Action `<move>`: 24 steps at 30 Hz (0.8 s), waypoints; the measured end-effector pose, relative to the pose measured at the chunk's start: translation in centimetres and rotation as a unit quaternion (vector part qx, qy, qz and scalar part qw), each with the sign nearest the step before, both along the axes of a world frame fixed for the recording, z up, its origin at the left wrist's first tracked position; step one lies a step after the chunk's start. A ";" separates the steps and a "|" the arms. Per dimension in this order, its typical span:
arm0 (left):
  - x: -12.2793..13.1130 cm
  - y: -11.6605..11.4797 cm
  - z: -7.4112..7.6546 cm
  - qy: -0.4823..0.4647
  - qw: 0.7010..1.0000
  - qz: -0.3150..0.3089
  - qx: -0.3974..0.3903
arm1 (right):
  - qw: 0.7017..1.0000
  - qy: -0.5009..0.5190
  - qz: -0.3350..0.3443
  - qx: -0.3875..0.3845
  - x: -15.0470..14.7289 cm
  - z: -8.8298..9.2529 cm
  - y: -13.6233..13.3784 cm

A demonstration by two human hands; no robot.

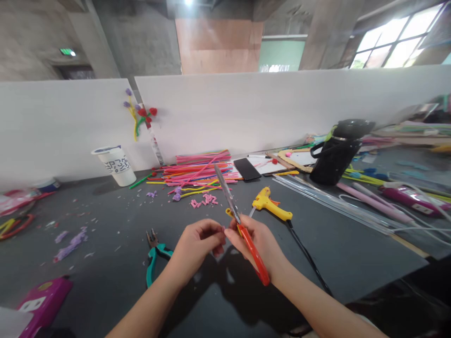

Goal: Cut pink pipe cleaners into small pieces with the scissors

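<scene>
My right hand [262, 241] is closed round a pair of scissors [254, 256] with red and yellow handles, its blades pointing up and away from me. My left hand [202, 239] is closed in a pinch, its fingertips almost meeting those of my right hand. Something tiny and pinkish seems to show at the left fingertips, too small to name. Beyond the hands lies a small heap of pink cut pieces [207, 200]. Teal-handled pliers [152, 260] rest left of my left forearm. To the right of the scissors lies a yellow glue gun [270, 204].
Bundled coloured pipe cleaners [197, 171] and a black phone [247, 169] lie toward the white partition [246, 112]. A paper cup [117, 166] stands left, a black thermos jug [336, 155] right. Clear strips [327, 202] cross the right side. Purple fuzzy scraps [72, 246] lie left.
</scene>
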State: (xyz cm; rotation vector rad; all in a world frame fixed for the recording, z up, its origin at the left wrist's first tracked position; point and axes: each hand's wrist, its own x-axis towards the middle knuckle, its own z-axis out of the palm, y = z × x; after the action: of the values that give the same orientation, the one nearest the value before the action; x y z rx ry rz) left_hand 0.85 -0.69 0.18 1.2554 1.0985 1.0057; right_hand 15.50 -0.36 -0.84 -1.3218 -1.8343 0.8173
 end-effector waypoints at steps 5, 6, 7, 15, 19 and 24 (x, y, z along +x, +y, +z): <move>-1.1 0.3 0.8 -0.055 0.992 0.078 0.078 | 0.974 -0.200 -0.033 0.098 0.9 -0.4 -0.1; -1.2 0.3 0.8 -0.070 0.990 0.085 0.089 | 0.968 -0.226 -0.033 0.107 1.0 -0.5 -0.2; -1.4 0.3 0.8 -0.082 0.987 0.093 0.099 | 0.962 -0.245 -0.032 0.113 1.1 -0.6 -0.3; -1.5 0.4 0.7 -0.115 0.977 0.115 0.136 | 0.940 -0.308 -0.031 0.141 1.0 -1.3 -0.7; -1.5 0.3 0.8 -0.132 0.976 0.119 0.126 | 0.937 -0.315 -0.030 0.149 0.8 -1.5 -0.6; -1.5 0.4 0.9 -0.150 0.975 0.121 0.114 | 0.930 -0.327 -0.036 0.162 0.8 -1.5 -0.7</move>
State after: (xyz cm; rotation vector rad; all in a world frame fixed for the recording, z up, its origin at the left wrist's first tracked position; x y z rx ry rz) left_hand -0.61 -0.33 1.06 1.1177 0.9319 1.4893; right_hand 16.27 -1.06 -2.36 -1.5346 -2.2770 -0.0014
